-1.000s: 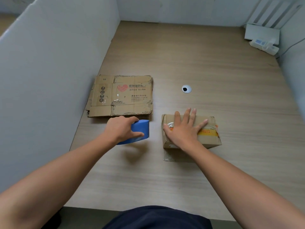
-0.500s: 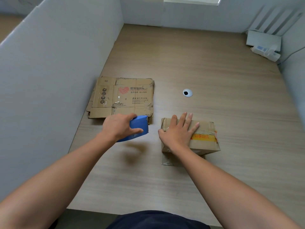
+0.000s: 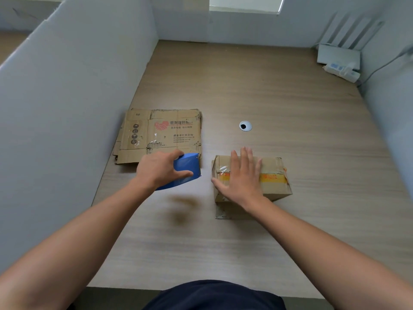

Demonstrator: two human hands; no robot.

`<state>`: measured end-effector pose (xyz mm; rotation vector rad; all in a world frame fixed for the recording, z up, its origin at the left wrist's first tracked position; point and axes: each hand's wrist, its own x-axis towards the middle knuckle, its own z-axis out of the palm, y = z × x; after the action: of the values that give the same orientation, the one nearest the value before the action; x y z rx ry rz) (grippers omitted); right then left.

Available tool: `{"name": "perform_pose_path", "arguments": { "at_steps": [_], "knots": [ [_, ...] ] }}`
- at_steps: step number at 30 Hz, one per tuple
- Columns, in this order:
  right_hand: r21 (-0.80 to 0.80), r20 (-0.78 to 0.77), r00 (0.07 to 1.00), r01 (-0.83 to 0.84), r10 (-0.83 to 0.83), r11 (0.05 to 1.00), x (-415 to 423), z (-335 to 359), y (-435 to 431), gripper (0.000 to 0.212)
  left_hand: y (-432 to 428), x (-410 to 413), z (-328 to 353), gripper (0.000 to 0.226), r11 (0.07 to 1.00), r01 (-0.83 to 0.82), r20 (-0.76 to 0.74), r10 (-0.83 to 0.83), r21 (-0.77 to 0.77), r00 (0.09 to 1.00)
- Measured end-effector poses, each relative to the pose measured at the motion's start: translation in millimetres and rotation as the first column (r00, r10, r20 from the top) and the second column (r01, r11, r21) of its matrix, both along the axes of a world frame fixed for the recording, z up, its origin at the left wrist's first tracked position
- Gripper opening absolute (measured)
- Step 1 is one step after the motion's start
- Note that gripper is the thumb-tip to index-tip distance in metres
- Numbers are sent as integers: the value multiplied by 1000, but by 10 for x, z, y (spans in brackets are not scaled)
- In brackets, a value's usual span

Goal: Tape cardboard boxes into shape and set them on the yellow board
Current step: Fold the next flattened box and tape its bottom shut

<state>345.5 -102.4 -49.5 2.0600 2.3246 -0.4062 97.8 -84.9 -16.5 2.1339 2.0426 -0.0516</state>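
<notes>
Head view: the box stands on the table, in front of the person and a little to the right. It is already folded into shape, with clear tape and a yellow-orange strip across its top. The right hand lies flat on the top, near the left end, with straight fingers pressing down and holding nothing. The left hand grips the blue dispenser, fingers over it and thumb at the near side. The dispenser is just beside the left end of the box but does not touch it.

I judge the box to be light and probably empty. Its walls are thin, worn cardboard, stiff enough to keep the shape, but the top can sink under strong pressure. The taped areas look smooth and a little slippery. The best hold for lifting is with two hands on the short ends or under the bottom edges, not on the flaps.

Count: one shaped box, one dispenser, and one pile of flat cartons behind the left hand. Several layers show at its edges, but I cannot tell the exact number. A small flat piece lies at the near side of the box; I cannot tell what it is. The yellow board is not in view.
</notes>
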Motion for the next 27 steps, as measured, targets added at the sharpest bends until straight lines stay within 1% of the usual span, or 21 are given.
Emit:
{"name": "perform_pose_path", "arguments": {
  "at_steps": [2,4,6,8,10,12,14,15,17,19,20,23,25,27],
  "knots": [
    [43,42,998,36,-38,998,63,2,-145,107,-3,-1,10,66,1000,0,15,0,6,1000],
    [-1,69,996,52,-52,999,75,-37,-235,105,2,-4,6,66,1000,-3,34,3,10,999],
    [-39,62,998,32,-30,999,72,-64,-247,99,-3,13,13,67,1000,-4,46,4,13,999],
    [-59,49,998,-26,29,998,123,-75,-195,96,-8,36,37,66,1000,1,53,-2,21,999],
    [-66,53,989,-137,141,988,259,-85,-146,96,-19,56,65,66,999,22,52,-24,35,998],
    [-82,45,960,-272,276,959,463,-108,-91,96,-31,75,94,66,997,50,59,-53,57,997],
    [-95,26,930,-362,366,927,681,-110,-19,95,-32,86,123,67,993,78,78,-85,85,993],
    [-99,21,924,-377,381,921,770,-101,12,93,-30,90,134,68,990,94,90,-104,102,991],
    [-86,19,936,-348,351,934,887,-84,59,89,-23,96,148,72,979,139,111,-156,150,981],
    [-58,-32,950,-311,309,949,950,-62,74,85,-18,118,140,77,944,222,114,-255,243,960],
    [-54,-68,947,-318,315,946,981,-71,81,83,-19,146,134,77,917,267,117,-313,297,943],
    [-53,-194,909,-386,370,921,1104,-115,123,79,-26,287,113,73,824,351,137,-450,445,882],
    [-60,-276,878,-423,392,904,1165,-99,163,81,5,409,80,70,750,407,113,-534,522,838],
    [-117,-334,863,-437,379,892,1216,-50,173,84,62,559,34,70,680,468,74,-606,565,792]
  ]
}}
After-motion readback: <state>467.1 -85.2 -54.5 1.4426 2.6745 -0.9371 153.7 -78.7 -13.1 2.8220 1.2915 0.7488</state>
